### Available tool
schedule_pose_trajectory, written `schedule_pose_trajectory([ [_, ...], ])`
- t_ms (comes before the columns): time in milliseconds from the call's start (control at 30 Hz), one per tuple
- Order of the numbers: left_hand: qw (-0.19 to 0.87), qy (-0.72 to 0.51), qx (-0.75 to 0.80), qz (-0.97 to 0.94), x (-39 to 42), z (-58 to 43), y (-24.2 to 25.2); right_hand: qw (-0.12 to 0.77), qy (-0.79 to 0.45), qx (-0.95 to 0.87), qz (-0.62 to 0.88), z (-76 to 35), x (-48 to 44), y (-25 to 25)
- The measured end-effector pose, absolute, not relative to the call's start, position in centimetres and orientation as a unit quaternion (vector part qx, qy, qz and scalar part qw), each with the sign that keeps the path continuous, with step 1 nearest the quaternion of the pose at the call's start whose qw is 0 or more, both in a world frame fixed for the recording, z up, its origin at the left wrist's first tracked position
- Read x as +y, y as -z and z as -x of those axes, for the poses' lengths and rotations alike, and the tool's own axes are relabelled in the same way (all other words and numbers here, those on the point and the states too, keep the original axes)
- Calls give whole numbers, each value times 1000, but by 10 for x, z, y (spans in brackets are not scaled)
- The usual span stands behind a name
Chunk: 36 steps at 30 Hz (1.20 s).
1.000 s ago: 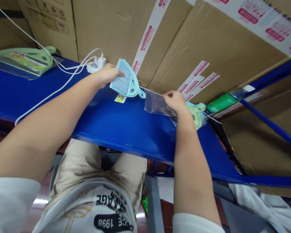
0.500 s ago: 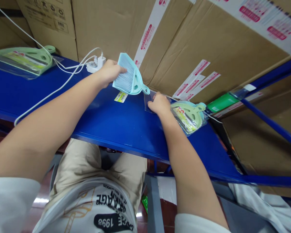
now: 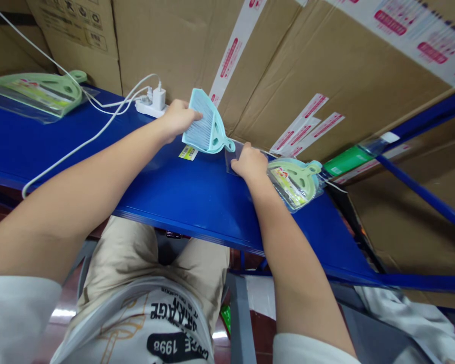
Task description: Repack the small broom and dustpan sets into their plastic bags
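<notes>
My left hand [image 3: 179, 119] grips the wide end of a light blue dustpan with a brush [image 3: 207, 124], thumb over the pale bristles. Its looped handle points right, toward a clear plastic bag [image 3: 233, 157]. The bag lies on the blue tabletop, and my right hand [image 3: 250, 161] is closed on it. Under the dustpan lies a small yellow-green label card [image 3: 188, 152]. Close beside my right wrist is a green dustpan set [image 3: 293, 179] in clear wrapping.
Another wrapped green dustpan [image 3: 41, 91] lies at the far left of the blue table [image 3: 197, 202]. White cables run from a power strip [image 3: 149, 107]. Large cardboard boxes [image 3: 167, 45] stand along the back. A blue metal bar [image 3: 424, 192] slants at the right.
My left hand has moved the blue dustpan slightly right and down, so its handle is nearer the bag. My right hand has stayed almost in place.
</notes>
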<state>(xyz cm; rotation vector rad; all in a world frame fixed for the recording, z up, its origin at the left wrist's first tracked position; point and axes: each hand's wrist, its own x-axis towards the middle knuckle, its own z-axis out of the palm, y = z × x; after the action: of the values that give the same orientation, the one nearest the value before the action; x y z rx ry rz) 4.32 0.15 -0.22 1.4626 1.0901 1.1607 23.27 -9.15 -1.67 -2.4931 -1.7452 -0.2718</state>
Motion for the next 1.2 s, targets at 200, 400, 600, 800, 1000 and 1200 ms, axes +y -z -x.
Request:
schedule_pose_trajectory([
  [200,460,-475,446,-604,4,-43,4,41,97,-570,815,-233,-91,16],
  [400,451,-475,439,-615,7,-43,6,28,77,-571,817,-231,-93,12],
  [600,445,-475,437,-621,7,-42,6,70,70,-550,829,-234,-94,9],
  [800,446,-466,464,-607,-3,-44,1,145,63,-561,813,-246,-88,16],
  [1000,453,-456,477,-600,-11,-44,-4,223,80,-606,759,-263,-74,31],
  [1200,494,-485,435,-575,-6,-47,0,258,107,-631,724,-255,-75,29],
])
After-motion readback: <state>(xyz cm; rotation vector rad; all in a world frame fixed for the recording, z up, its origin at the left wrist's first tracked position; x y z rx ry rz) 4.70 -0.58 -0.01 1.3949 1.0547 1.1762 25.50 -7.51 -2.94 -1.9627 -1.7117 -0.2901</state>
